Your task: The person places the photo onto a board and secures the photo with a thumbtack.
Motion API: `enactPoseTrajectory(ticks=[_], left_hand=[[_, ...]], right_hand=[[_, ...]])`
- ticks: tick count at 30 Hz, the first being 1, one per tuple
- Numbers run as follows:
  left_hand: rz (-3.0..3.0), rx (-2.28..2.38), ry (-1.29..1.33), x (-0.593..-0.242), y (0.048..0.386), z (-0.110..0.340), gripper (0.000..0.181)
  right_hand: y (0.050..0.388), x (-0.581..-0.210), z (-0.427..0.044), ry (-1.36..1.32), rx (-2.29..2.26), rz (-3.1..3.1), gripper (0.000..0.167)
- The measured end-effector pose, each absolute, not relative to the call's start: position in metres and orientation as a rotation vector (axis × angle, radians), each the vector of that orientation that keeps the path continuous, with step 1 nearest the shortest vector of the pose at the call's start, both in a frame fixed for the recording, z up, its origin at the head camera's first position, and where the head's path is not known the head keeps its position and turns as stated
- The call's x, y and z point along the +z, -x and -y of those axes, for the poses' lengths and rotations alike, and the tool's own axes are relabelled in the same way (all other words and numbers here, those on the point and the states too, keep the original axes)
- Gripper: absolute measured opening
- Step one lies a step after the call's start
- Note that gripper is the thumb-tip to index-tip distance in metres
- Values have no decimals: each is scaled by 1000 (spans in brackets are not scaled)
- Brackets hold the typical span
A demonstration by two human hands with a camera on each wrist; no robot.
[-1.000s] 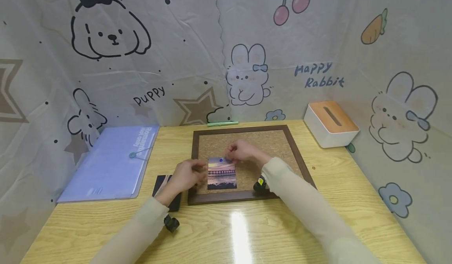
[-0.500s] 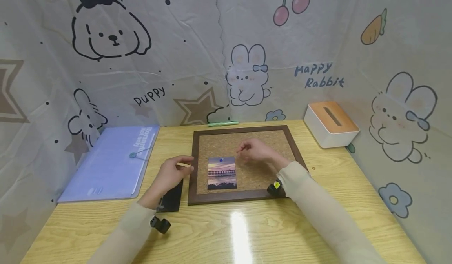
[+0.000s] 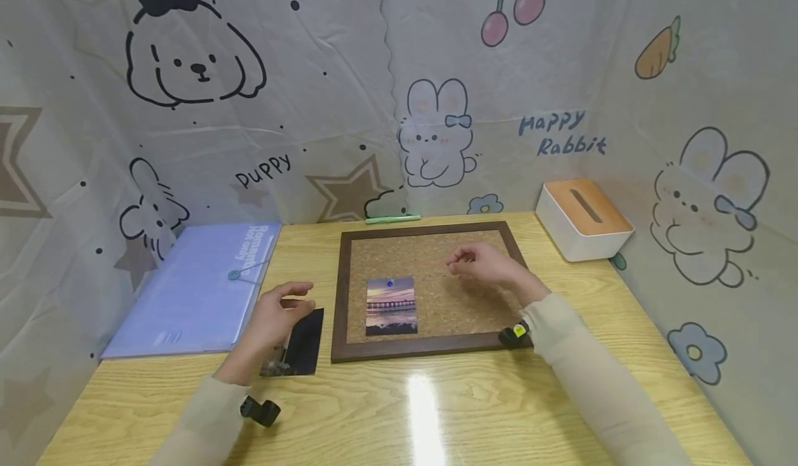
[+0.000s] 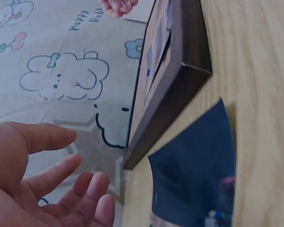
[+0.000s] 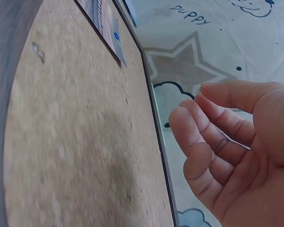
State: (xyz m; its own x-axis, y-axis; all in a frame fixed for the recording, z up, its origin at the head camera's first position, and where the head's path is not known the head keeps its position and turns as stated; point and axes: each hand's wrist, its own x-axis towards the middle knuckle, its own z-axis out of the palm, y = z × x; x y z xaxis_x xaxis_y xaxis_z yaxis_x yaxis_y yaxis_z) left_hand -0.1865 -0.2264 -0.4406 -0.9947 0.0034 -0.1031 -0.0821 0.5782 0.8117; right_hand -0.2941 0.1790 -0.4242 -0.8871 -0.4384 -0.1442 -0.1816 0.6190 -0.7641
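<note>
A cork board (image 3: pixel 436 314) in a dark brown frame lies on the table. A sunset pier photo (image 3: pixel 391 307) is fixed on its left part by a blue pushpin (image 3: pixel 391 283) near the photo's top edge. My left hand (image 3: pixel 274 317), fingers apart and holding nothing, hovers over a dark photo (image 3: pixel 305 345) left of the board; the left wrist view shows that dark photo (image 4: pixel 194 161) flat with slightly curved edges. Above the board's right part is my right hand (image 3: pixel 486 265); in the right wrist view this hand (image 5: pixel 241 146) has loosely bent fingers and an empty palm.
A blue-violet folder (image 3: pixel 193 286) with a string closure lies at the left. The green pen (image 3: pixel 393 219) rests behind the board, along the wall cloth. At the back right stands a white tissue box (image 3: pixel 582 223) with a wooden lid.
Both hands have moved away from the pinned photo, the left one leftward off the board's edge and the right one rightward over the cork. More of the dark photo now shows.
</note>
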Motion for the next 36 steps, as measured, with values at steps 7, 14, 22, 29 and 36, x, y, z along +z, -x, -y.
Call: enactPoseTrajectory(ticks=[7, 14, 22, 29, 36], left_hand=[[-2719, 1371, 84, -447, 175, 242, 47], [-2787, 1226, 91, -457, 166, 253, 48], [-2815, 1146, 92, -464, 163, 256, 51], [-2878, 1054, 68, -468, 164, 257, 54], [-2900, 965, 76, -470, 163, 257, 60]], right_hand=[[292, -426, -201, 473, -1223, -2538, 24], [288, -427, -222, 436, -1196, -2580, 31], [286, -428, -244, 369, -1188, -2591, 34], [284, -430, -261, 318, -1215, -2572, 35], [283, -432, -279, 293, -1221, -2601, 37]])
